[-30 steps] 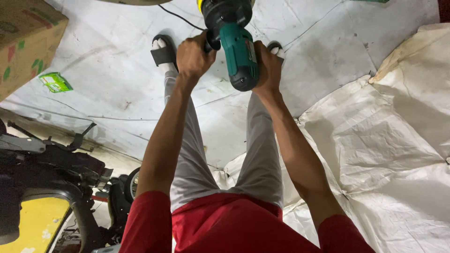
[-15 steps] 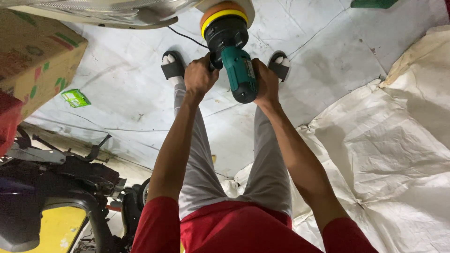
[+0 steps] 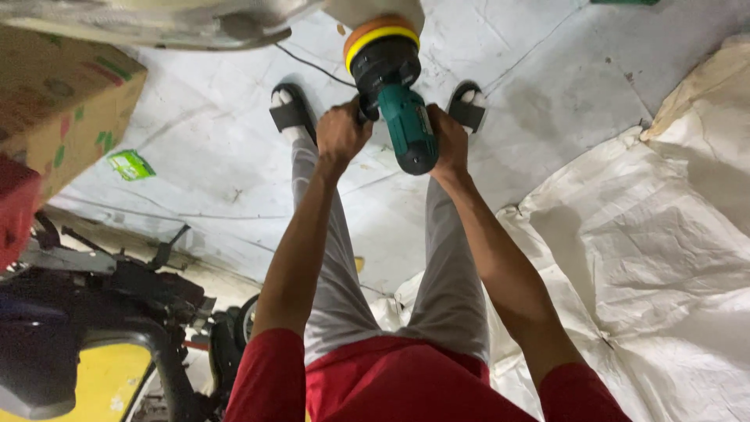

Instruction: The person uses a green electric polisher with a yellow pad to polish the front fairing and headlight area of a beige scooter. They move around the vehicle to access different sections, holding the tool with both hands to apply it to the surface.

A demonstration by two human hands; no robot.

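Note:
Both my hands hold a green and black power polisher (image 3: 400,109) out in front of me. My left hand (image 3: 341,131) grips its side handle. My right hand (image 3: 450,141) wraps the green body. The tool's yellow and orange pad (image 3: 381,33) presses up against a pale curved panel (image 3: 180,23) at the top of the view. A black cord (image 3: 312,64) runs from the tool across the floor. Below the tool I see my grey trousers and my two feet in black sandals (image 3: 291,111).
A cardboard box (image 3: 62,109) stands at the left above a red object (image 3: 14,215). A small green packet (image 3: 130,165) lies on the grey floor. Dark machine parts (image 3: 117,297) and a yellow surface (image 3: 101,383) fill the lower left. White sheeting (image 3: 648,258) covers the right.
The view has tilted, so the polisher and my hands sit lower in the frame. The pad and the pale panel above it have come more into view.

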